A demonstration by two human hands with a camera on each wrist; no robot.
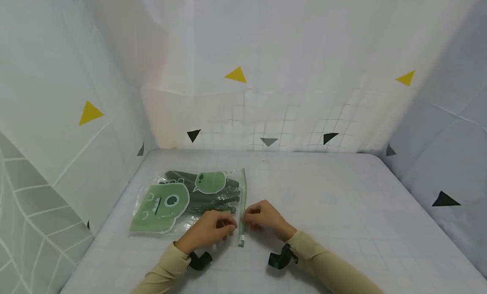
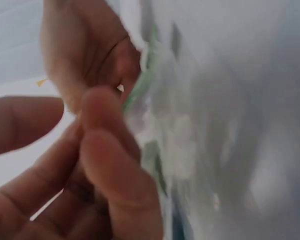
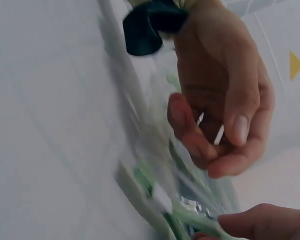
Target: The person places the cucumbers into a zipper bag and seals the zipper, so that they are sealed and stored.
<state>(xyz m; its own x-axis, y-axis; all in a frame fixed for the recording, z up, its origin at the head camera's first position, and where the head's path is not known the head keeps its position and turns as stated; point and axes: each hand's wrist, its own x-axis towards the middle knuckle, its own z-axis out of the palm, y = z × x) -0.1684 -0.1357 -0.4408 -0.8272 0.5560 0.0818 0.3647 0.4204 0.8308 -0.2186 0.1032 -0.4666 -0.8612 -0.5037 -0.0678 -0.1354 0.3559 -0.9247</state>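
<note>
A clear zip bag with a light green one-eyed creature printed on it lies flat on the table. Inside is something dark green with finger-like ends, apparently a glove. Along the bag's right side runs a green zip strip, with a whitish slider near its close end. My right hand pinches the strip between thumb and fingers. Left of the strip, my left hand hovers over the bag's edge, fingers loosely bent, with nothing visible between them. The left wrist view is blurred around the fingertips.
Under the bag is a white table with a faint grid. White sheeting with yellow and dark triangles rises behind and at both sides. Each wrist carries a small dark camera mount, close to the tabletop.
</note>
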